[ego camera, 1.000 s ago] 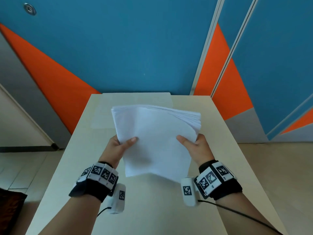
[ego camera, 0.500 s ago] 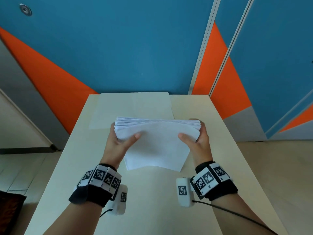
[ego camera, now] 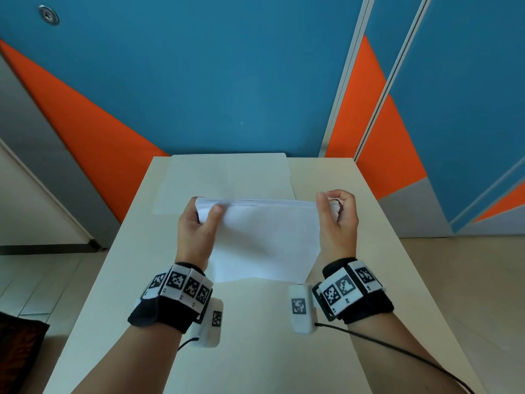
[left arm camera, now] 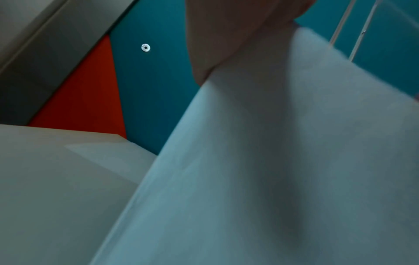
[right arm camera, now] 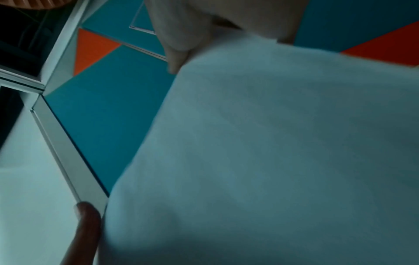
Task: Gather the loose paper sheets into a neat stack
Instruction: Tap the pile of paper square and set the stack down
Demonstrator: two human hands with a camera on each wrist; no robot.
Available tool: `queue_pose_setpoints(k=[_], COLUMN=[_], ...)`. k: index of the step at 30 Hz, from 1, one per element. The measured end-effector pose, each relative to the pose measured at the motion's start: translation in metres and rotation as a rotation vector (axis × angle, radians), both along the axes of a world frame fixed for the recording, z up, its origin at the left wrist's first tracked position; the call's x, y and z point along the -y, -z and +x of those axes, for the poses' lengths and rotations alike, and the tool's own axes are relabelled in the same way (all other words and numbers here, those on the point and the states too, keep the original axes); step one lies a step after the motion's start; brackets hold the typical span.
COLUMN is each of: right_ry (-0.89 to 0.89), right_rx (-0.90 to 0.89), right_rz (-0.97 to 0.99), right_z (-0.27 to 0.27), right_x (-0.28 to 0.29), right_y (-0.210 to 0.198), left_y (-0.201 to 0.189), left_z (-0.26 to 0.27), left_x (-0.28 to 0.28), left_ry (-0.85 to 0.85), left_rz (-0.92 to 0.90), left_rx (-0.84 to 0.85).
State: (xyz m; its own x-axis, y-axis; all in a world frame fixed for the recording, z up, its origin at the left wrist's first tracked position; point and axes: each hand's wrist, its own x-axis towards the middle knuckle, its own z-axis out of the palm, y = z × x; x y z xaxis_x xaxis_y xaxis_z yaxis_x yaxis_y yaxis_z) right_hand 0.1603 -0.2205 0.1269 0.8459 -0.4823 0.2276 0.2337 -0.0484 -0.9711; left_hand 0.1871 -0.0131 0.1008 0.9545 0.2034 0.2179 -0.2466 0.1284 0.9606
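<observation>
A thick stack of white paper sheets [ego camera: 264,237] stands on its lower edge on the cream table [ego camera: 255,336], leaning toward me. My left hand [ego camera: 199,223] grips its upper left corner, thumb on the near face. My right hand [ego camera: 336,214] holds the upper right corner, fingers curled round the edge. The top edges of the sheets look nearly level. In the left wrist view the stack [left arm camera: 260,170] fills the right side, and in the right wrist view the sheets [right arm camera: 260,143] cover most of the picture.
A pale folder [ego camera: 227,177] lies flat at the table's far end, behind the stack. Blue and orange wall panels [ego camera: 227,81] rise right behind the table. Floor drops away on both sides of the narrow tabletop.
The stack has swung from lying tilted in my hands to standing on its lower edge. Both hands slid up to the top corners. The fanned right edges have drawn together.
</observation>
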Motion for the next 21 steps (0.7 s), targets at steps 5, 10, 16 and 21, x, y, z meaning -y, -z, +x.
queue_pose_setpoints(k=[5,10,16,21], right_ry=[-0.288,-0.396,-0.45,-0.453], right_rx=[-0.228,-0.437,-0.608,-0.63], right_rz=[0.065,-0.031,-0.047,-0.077], right_z=[0.0,0.011,0.018,0.025], right_x=[0.018,0.033,0.035,0.034], right_y=[0.022,0.06,0.104,0.114], left_y=[0.03,0.066,0.104,0.125], left_z=[0.003,0.009,0.016,0.014], left_x=[-0.011,-0.022,-0.021,-0.017], left_ry=[0.154,0.279,0.319,0.301], left_rz=[0.086,0.063,0.075,0.082], left_rx=[-0.168,-0.346,-0.507,-0.566])
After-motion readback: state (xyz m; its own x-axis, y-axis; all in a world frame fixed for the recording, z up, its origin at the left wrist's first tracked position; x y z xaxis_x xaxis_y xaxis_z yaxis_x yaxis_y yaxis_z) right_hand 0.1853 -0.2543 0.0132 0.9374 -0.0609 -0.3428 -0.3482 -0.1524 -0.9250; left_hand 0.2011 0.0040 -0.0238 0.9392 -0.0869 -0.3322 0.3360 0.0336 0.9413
